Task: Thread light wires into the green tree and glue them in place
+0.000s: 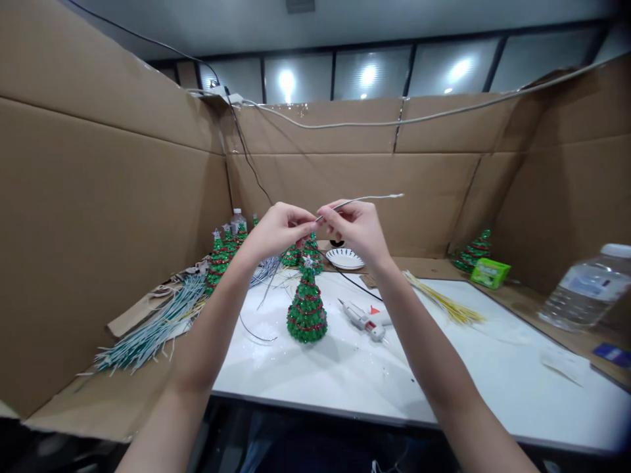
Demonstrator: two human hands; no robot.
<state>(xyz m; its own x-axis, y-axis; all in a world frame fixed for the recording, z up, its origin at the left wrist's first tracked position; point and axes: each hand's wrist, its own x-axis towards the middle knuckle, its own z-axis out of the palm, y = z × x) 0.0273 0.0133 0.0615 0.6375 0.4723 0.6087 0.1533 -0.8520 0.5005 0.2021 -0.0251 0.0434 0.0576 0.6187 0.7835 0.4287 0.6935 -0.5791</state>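
Both hands are raised in front of me, fingertips close together, above a small green beaded Christmas tree (306, 312) with red garland and a star on top. A thin whitish wire or beaded strand (372, 198) runs between them, its free end pointing right. My left hand (282, 228) pinches the strand's near end. My right hand (355, 226) pinches it between thumb and forefinger a little further along. The tree stands upright on the white board, touched by neither hand. To its right lies a white glue gun (363, 320).
Several more trees (217, 263) stand at the back left, beside a bundle of teal and white strands (152, 322). Yellow strands (446, 300), a plate (345, 258), a green packet (490, 272) and a large water bottle (586, 289) are also around. Cardboard walls (345, 184) enclose the table.
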